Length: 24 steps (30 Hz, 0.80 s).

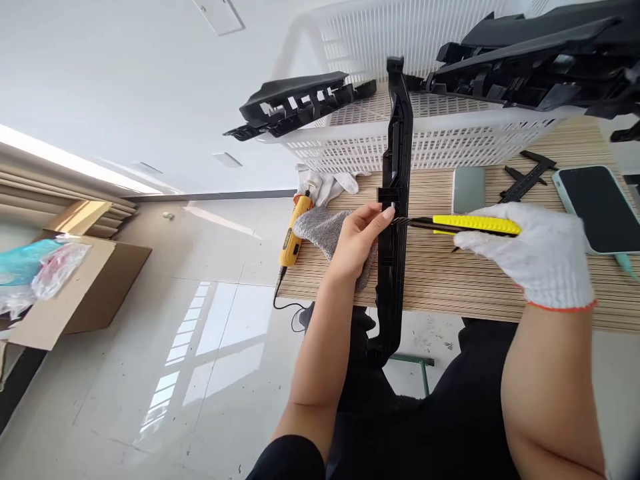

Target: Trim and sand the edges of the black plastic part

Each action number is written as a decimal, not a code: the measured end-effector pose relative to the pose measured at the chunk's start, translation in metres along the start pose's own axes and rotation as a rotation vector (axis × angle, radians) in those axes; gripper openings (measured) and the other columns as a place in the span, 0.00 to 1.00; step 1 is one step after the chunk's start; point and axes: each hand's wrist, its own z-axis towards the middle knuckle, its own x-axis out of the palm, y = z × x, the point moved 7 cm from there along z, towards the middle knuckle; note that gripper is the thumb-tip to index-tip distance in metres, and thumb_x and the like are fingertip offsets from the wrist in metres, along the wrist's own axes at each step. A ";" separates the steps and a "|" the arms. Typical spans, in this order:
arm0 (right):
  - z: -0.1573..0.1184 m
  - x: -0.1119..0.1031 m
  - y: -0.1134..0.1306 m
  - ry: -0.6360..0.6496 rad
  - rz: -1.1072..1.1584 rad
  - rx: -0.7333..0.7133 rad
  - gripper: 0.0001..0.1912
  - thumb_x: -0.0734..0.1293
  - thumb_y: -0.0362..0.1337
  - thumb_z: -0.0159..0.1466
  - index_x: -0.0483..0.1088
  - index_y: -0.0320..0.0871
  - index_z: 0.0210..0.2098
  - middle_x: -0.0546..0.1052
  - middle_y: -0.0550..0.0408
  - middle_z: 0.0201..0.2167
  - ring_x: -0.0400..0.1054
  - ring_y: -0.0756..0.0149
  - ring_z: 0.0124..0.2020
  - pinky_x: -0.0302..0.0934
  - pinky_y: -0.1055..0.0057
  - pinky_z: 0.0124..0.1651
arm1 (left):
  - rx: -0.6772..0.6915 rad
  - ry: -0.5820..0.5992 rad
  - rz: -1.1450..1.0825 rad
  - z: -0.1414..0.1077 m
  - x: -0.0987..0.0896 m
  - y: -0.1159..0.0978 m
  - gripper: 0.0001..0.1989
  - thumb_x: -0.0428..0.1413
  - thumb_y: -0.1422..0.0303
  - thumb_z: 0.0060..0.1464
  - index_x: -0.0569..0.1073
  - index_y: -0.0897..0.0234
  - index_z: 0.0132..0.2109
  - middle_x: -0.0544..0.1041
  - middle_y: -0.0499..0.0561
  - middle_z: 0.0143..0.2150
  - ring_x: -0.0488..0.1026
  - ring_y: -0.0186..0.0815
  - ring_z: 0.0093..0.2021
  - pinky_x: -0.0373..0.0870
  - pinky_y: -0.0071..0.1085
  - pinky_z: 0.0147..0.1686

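A long black plastic trim part (395, 147) lies lengthwise across the table, its near end jutting past the front edge. My bare left hand (363, 233) grips it around the middle, thumb on top and fingers at its left side. My right hand (533, 247), in a white knit glove with an orange cuff, is closed round a yellow and black utility knife (475, 225). The knife points left, and its tip meets the part beside my left thumb. Under and beside my left hand is a grey knit glove (323, 230).
Behind stands a white plastic basket (450, 123) with more black parts (525, 67) across it. A corded yellow power tool (296, 233) and white gloves (330, 183) lie left. To the right are a caliper (533, 177), a grey-green case (469, 190) and a phone (593, 203).
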 end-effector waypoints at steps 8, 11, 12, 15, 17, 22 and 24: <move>-0.003 -0.008 0.002 0.098 -0.106 -0.034 0.31 0.73 0.66 0.54 0.83 0.48 0.42 0.83 0.53 0.35 0.76 0.56 0.34 0.65 0.58 0.36 | 0.014 -0.055 -0.042 -0.003 -0.006 -0.006 0.15 0.70 0.56 0.51 0.76 0.60 0.38 0.75 0.46 0.34 0.80 0.38 0.41 0.77 0.31 0.36; -0.002 -0.010 0.009 0.046 -0.217 -0.086 0.34 0.69 0.70 0.56 0.83 0.49 0.44 0.83 0.52 0.36 0.77 0.54 0.35 0.63 0.57 0.35 | 0.034 -0.073 -0.009 -0.006 -0.008 -0.007 0.17 0.70 0.54 0.50 0.76 0.59 0.38 0.72 0.46 0.32 0.79 0.37 0.40 0.77 0.30 0.33; -0.002 -0.008 0.011 0.073 -0.223 -0.111 0.34 0.68 0.70 0.56 0.83 0.50 0.43 0.83 0.54 0.36 0.77 0.54 0.35 0.63 0.58 0.35 | 0.037 -0.071 -0.005 -0.007 -0.008 -0.006 0.18 0.71 0.53 0.49 0.76 0.59 0.38 0.71 0.45 0.31 0.79 0.36 0.39 0.76 0.29 0.33; -0.005 -0.005 0.016 0.102 -0.245 -0.168 0.34 0.67 0.71 0.57 0.84 0.50 0.41 0.83 0.55 0.34 0.77 0.55 0.34 0.63 0.59 0.34 | 0.060 -0.062 -0.002 -0.007 -0.008 -0.006 0.18 0.71 0.52 0.49 0.76 0.58 0.38 0.71 0.45 0.32 0.79 0.36 0.41 0.76 0.28 0.35; -0.006 -0.008 0.018 0.046 -0.289 -0.190 0.36 0.66 0.72 0.57 0.84 0.49 0.43 0.84 0.53 0.35 0.77 0.54 0.35 0.62 0.59 0.34 | 0.089 -0.072 -0.002 -0.007 -0.006 -0.007 0.17 0.70 0.55 0.51 0.76 0.59 0.39 0.72 0.46 0.35 0.79 0.38 0.46 0.76 0.30 0.40; -0.009 -0.015 0.021 0.008 -0.374 -0.177 0.38 0.65 0.72 0.59 0.83 0.47 0.47 0.84 0.50 0.39 0.77 0.51 0.38 0.61 0.59 0.36 | 0.129 -0.088 -0.030 -0.009 0.000 -0.012 0.15 0.70 0.61 0.53 0.74 0.61 0.40 0.75 0.47 0.38 0.78 0.41 0.54 0.77 0.31 0.47; -0.010 -0.017 0.020 0.018 -0.376 -0.153 0.39 0.64 0.73 0.58 0.83 0.46 0.47 0.84 0.50 0.38 0.77 0.51 0.37 0.61 0.59 0.36 | 0.128 -0.109 -0.036 -0.009 0.001 -0.013 0.15 0.70 0.61 0.53 0.74 0.61 0.40 0.75 0.47 0.38 0.78 0.42 0.54 0.77 0.31 0.46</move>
